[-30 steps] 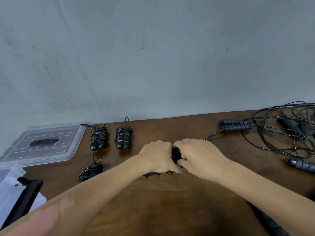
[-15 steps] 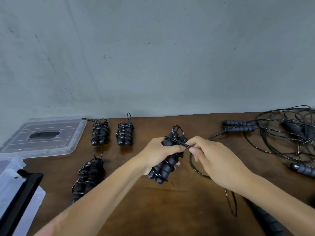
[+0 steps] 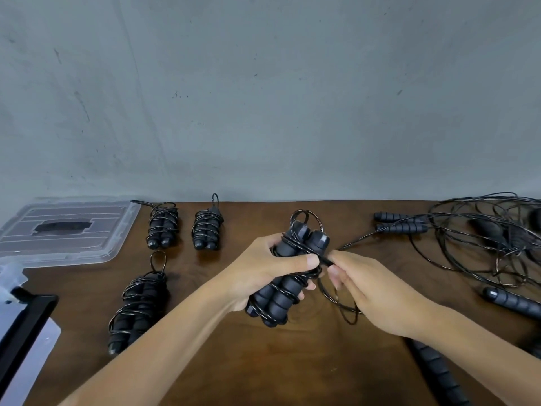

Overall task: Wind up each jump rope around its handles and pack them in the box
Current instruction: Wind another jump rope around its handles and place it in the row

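My left hand [image 3: 263, 271] grips a pair of black foam jump-rope handles [image 3: 282, 291], held side by side and partly wrapped in thin black cord. My right hand [image 3: 369, 291] pinches the loose cord [image 3: 341, 300] just right of the handles; a loop of it hangs down to the table. Three wound bundles lie at the left: one [image 3: 162, 227], another [image 3: 206, 230] and a nearer third [image 3: 139, 300]. The clear plastic box [image 3: 14, 291] shows at the left edge, partly cut off.
A clear box lid [image 3: 67, 230] lies at the far left of the brown table [image 3: 292, 361]. Tangled unwound ropes with black handles [image 3: 480, 238] cover the right side. A loose handle [image 3: 512, 303] and another [image 3: 439, 373] lie near my right forearm. A grey wall stands behind.
My hands have lifted the handle bundle up from the table and tilted it upright. My right hand has moved down to the right side, drawing the cord round the handles.
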The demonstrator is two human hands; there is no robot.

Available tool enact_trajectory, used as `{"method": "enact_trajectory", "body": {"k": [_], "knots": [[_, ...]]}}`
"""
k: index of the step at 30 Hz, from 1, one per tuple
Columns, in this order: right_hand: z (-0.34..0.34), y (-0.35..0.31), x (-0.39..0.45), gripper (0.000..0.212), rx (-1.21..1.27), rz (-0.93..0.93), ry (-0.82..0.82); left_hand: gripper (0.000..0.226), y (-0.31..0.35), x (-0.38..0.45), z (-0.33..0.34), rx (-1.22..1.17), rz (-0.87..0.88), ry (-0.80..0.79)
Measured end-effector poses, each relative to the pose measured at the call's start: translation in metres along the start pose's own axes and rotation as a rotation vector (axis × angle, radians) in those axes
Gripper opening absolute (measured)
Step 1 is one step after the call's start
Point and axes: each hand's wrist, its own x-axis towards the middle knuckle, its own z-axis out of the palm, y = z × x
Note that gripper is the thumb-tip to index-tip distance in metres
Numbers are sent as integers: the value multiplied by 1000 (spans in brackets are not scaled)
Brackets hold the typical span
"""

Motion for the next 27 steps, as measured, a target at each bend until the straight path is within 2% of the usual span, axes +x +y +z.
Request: {"method": "enact_trajectory", "body": {"k": [6, 9, 11, 13, 14, 16, 20, 24, 27], "knots": [[-8, 7, 8, 28, -357, -259, -86, 39, 5, -7, -1, 135, 5, -83], [-14, 12, 17, 13, -471, -387, -244, 23, 13, -11, -2, 259, -10, -192], [-15, 15, 21, 21, -517, -450, -309, 22, 18, -11, -3, 374, -31, -254], [-17, 14, 26, 22, -521, -481, -293, 23, 24, -10, -3, 504, -43, -302], [-18, 12, 28, 21, -499, -441, -321, 23, 26, -8, -4, 572, -46, -327], [-22, 12, 37, 18, -553, -473, -355, 23, 32, -6, -5, 705, -60, -361], [-29, 13, 68, 34, -762, -571, -358, 25, 38, -1, -6, 893, -75, -387], [-45, 7, 94, 50, -918, -622, -264, 28, 33, 6, -6, 1018, -134, -390], [-51, 3, 107, 43, -1003, -631, -183, 33, 26, 12, -8, 1055, -154, -331]]}}
